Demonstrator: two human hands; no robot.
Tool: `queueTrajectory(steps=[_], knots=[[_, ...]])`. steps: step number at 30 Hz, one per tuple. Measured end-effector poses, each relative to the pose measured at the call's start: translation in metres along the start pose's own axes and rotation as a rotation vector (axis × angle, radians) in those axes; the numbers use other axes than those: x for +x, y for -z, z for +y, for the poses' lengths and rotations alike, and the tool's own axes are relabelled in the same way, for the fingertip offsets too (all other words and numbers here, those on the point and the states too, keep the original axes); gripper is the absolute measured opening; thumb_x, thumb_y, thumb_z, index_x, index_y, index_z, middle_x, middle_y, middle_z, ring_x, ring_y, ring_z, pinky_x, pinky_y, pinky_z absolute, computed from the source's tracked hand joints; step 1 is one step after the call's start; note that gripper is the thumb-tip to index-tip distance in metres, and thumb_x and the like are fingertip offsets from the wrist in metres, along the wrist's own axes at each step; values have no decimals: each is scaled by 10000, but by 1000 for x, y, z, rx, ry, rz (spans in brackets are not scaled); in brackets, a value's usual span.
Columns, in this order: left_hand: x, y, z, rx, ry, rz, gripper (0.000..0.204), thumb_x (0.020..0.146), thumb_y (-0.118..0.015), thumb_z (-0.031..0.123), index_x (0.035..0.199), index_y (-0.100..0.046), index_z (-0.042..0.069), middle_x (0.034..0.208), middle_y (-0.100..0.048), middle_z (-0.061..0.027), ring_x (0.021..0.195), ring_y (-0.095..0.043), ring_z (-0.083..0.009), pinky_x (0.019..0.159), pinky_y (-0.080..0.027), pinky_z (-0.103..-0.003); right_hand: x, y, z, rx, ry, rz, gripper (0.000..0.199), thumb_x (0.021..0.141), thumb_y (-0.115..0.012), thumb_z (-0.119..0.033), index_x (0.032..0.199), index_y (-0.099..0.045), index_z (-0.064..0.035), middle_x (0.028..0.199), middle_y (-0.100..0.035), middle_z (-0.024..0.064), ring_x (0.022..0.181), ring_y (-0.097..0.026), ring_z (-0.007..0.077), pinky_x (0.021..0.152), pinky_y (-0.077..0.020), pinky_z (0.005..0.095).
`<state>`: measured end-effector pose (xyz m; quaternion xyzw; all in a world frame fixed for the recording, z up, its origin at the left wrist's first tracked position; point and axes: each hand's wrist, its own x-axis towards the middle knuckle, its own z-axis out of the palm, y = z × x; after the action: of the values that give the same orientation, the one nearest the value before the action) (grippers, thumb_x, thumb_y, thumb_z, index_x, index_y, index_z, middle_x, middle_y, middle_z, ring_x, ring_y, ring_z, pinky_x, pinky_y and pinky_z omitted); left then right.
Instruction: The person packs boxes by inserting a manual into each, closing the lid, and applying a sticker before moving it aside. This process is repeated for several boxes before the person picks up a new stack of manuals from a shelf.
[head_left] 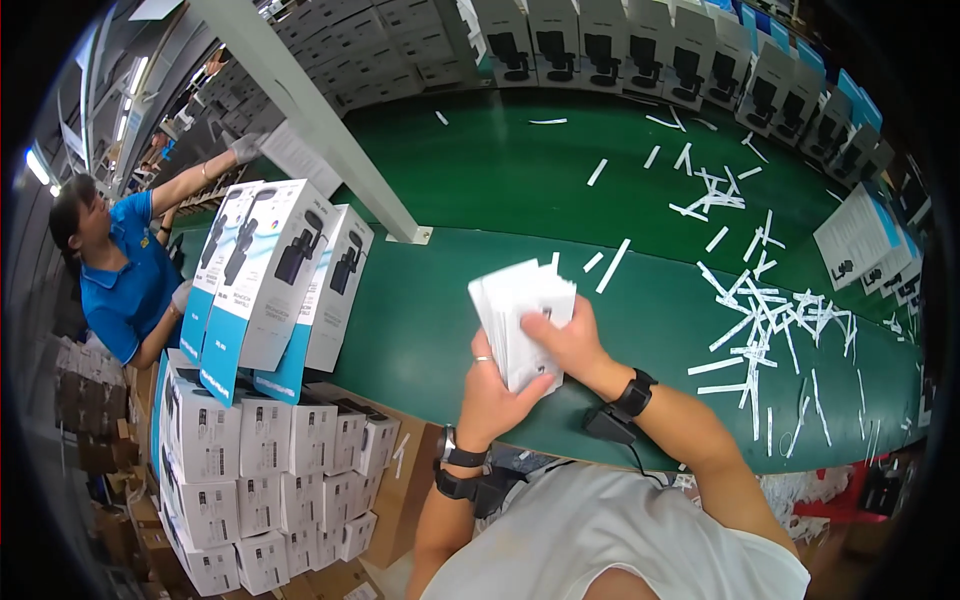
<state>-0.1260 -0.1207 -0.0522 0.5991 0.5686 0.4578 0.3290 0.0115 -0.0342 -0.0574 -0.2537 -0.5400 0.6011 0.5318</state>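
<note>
A thick stack of white printed leaflets (508, 300) is held in front of me above the green table. My left hand (490, 395) wraps round its lower left side, thumb across the front. From the right, my right hand (572, 345) grips the same stack, its thumb pressed on the top sheet. The sheets are slightly fanned at the upper edge. Under my right wrist a small black device (610, 424) with a cable lies at the table's near edge. Both wrists carry black straps.
Many white paper strips (760, 315) litter the green table (420, 290) on the right. Product boxes (650, 50) line the far edge, more (850, 240) at right. White and blue boxes (275, 270) stand left on stacked cartons (265, 430). A post (310, 110) rises nearby; a co-worker (125, 270) reaches out.
</note>
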Motion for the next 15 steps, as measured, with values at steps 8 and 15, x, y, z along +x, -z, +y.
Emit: queueTrajectory(steps=[8,15], knots=[[-28,8,-37,-882,46,398,613,976,-537,47,1502,-222,16,1329,-545,-163,1209,-540,-242,1039,-427,-396,53,-67,24,435,-625,281,541,935,-657,-441,1218,-589,14,1107,-677,107,979,-673,200,851,-549,341],[3,89,-76,-720,268,693,410,995,-590,280,1339,-507,73,1199,-637,-54,982,-656,-169,776,-556,-334,60,-102,59,-142,-452,-134,586,820,-770,-383,1156,-600,67,1029,-668,116,937,-641,194,804,-520,305]])
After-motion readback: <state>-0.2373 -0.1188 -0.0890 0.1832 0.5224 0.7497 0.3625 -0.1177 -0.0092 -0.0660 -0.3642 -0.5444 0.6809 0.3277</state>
